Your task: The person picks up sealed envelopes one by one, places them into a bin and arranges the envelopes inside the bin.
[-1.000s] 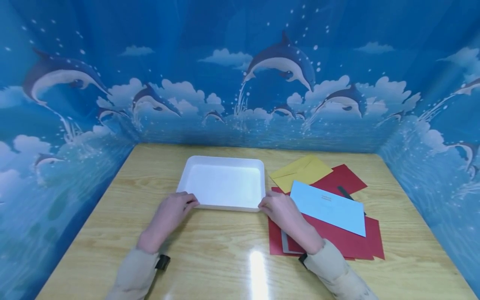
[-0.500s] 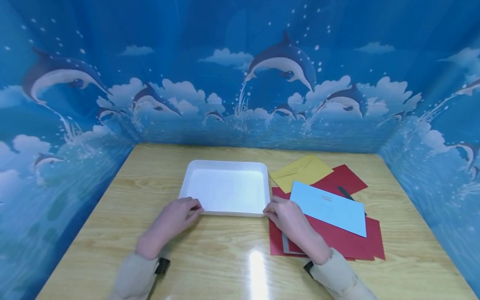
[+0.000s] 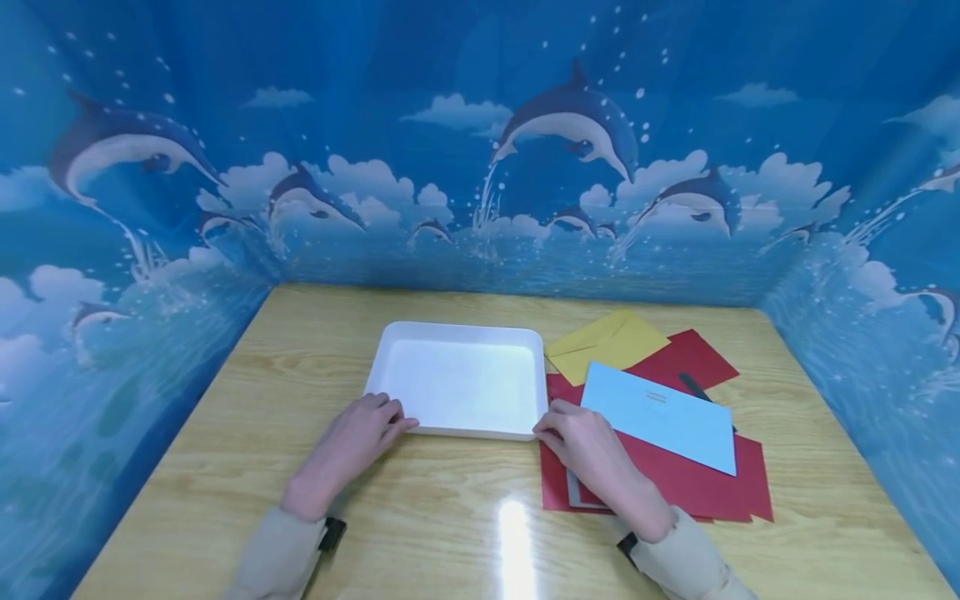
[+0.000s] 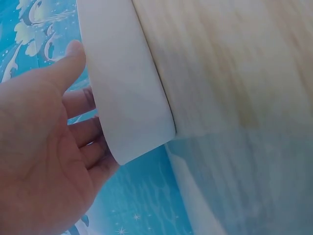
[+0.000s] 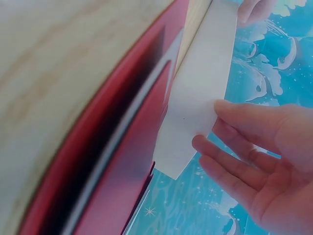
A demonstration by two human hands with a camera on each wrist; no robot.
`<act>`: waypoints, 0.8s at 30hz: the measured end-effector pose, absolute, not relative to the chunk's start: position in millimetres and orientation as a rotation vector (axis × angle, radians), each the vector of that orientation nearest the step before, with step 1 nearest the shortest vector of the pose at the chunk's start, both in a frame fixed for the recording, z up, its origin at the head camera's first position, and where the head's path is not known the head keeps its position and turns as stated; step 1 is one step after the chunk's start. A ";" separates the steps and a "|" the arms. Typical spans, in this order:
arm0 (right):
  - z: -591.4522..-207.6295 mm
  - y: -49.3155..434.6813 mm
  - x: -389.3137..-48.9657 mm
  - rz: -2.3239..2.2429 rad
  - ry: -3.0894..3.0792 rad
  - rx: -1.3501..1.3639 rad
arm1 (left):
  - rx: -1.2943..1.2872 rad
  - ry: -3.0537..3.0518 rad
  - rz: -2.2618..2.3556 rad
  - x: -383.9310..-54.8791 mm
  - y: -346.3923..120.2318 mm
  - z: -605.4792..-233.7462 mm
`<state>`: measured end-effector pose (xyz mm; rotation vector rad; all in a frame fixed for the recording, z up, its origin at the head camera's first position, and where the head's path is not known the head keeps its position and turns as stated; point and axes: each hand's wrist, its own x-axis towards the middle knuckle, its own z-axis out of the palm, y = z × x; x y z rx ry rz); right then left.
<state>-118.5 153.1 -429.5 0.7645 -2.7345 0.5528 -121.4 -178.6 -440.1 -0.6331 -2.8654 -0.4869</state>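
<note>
A shallow white rectangular tray (image 3: 459,387) lies on the wooden table, its long side facing me. At its near left corner is my left hand (image 3: 358,442), thumb at the front rim and fingers along the left side. My right hand (image 3: 588,442) holds the near right corner between thumb and fingers. In the left wrist view, the thumb meets the top edge of the tray wall (image 4: 128,88) and the fingertips pass behind it. The right wrist view has the right thumb at the rim of the tray (image 5: 200,73), with fingertips against its corner.
Right of the tray lies a loose pile: red envelopes (image 3: 678,483), a light blue envelope (image 3: 660,417), a yellow envelope (image 3: 607,346) and a dark strip (image 3: 693,385) partly covered. My right forearm crosses the pile's left part. A dolphin-print curtain (image 3: 480,167) surrounds the table's back and sides.
Both hands and the tray have shifted a little toward me and to the right. My left thumb now stretches farther along the front rim. The envelopes stay put.
</note>
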 end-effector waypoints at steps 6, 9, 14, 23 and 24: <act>-429.3 155.8 -116.9 0.549 -2.732 0.762 | -0.615 -2.909 -0.485 -121.2 -175.6 -440.0; -429.0 156.7 -116.8 0.547 -2.728 0.763 | -0.605 -2.911 -0.491 -120.6 -174.1 -439.0; -429.2 156.8 -117.0 0.551 -2.717 0.770 | -0.593 -2.918 -0.469 -118.4 -172.7 -438.6; -430.0 155.9 -117.0 0.555 -2.732 0.771 | -0.656 -2.834 -0.226 -113.6 -171.0 -442.0; -429.8 156.0 -117.0 0.556 -2.735 0.771 | -0.660 -2.823 -0.217 -113.5 -170.9 -442.7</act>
